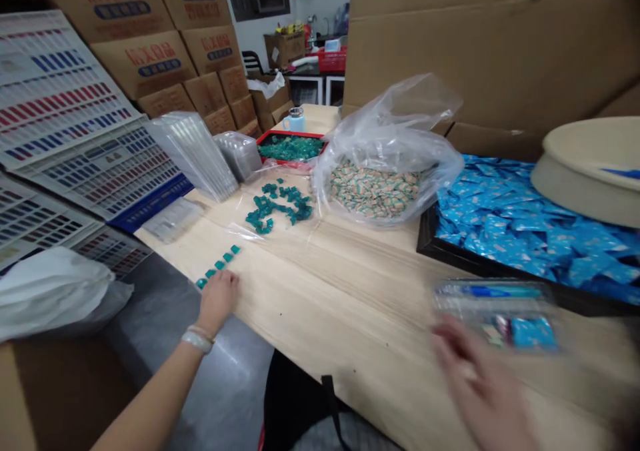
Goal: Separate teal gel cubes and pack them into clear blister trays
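Note:
My left hand (219, 295) rests at the table's near edge with its fingers curled together, beside a short row of small green packets (219, 265). Whether one is between the fingertips is hidden. My right hand (475, 377) is smeared by motion at the near left corner of a clear plastic box (495, 307). Inside that box lie a blue packet (534, 333), a long blue item, and small beige and dark red pieces. I cannot tell if the right fingers grip anything. Farther back, loose green packets (277, 207) are scattered on the table.
A clear bag (325, 184) holds many small beige-green packets. Blue packets (525, 217) fill a dark tray (427, 231), beside a round beige lid (585, 164). A red tray (263, 137) of green packets, stacked clear boxes (193, 147) and a blue mug (295, 120) stand behind.

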`<state>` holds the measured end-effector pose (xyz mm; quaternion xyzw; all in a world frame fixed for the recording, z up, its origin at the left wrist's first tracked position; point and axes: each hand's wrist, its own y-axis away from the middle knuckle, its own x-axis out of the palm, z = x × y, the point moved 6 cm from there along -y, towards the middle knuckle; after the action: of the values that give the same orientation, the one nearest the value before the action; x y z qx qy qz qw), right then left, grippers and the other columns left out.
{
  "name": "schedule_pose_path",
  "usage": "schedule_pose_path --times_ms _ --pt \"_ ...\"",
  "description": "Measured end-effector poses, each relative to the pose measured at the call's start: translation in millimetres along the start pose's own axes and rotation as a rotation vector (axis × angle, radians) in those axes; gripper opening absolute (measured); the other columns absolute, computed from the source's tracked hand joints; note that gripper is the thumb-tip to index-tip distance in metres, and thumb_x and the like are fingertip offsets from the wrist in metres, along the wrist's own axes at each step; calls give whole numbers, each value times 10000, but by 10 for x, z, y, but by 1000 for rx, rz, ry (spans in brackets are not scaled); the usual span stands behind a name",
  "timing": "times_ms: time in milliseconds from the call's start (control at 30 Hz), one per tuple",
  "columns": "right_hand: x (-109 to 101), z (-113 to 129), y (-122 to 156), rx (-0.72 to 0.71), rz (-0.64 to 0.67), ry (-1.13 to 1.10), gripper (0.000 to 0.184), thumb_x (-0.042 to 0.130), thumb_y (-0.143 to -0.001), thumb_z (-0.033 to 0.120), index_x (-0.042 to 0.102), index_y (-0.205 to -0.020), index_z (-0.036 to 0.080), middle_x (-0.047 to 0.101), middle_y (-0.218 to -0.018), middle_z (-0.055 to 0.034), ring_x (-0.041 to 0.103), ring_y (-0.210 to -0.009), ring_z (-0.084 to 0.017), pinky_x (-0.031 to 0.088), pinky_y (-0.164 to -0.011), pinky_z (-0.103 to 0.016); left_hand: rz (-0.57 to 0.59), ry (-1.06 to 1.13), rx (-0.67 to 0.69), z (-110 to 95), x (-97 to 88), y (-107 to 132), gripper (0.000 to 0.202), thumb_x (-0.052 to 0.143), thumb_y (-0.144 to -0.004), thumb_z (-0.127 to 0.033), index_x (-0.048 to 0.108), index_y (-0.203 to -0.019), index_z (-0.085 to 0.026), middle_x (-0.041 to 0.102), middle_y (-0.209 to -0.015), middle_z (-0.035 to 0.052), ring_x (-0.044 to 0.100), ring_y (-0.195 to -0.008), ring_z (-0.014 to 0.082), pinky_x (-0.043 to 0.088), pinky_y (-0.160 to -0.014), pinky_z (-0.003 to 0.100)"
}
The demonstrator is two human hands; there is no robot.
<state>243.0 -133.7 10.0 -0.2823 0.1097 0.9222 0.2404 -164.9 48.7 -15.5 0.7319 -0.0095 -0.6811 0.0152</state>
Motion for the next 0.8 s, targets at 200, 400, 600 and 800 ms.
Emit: schedule_pose_path --times_ms 200,400,600,800 --pt "1453 853 -51 -748 437 431 341 457 -787 228 487 -1127 239 534 -1117 -83 513 -919 -208 449 -730 -350 203 312 693 -1140 312 735 163 392 -783 -266 554 -776 -253 588 -967 21 516 -937 201 402 -844 342" --pt "1201 564 -87 -820 389 486 433 460 -779 482 484 -1122 219 573 -1046 -55 484 -889 -184 383 -763 -306 305 423 867 -1500 264 816 147 387 -789 -263 529 -754 -274 597 -878 -18 543 -852 188 435 -774 323" --pt "1020 158 198 -908 283 613 244 452 -818 262 504 -1052 216 579 -988 -54 464 -819 -185 346 -687 -328 593 289 1158 -2544 -362 899 146 404 -769 -257 539 -821 -244 588 -824 -1 530 -745 160 418 -665 263" --pt "1002 65 268 -855 157 578 279 449 -809 337 514 -1018 165 557 -1017 -77 437 -892 -210 340 -764 -362 457 338 1650 -4421 -837 1023 301 431 -692 -76 600 -893 -225 540 -1131 36 425 -1108 191 281 -930 300"
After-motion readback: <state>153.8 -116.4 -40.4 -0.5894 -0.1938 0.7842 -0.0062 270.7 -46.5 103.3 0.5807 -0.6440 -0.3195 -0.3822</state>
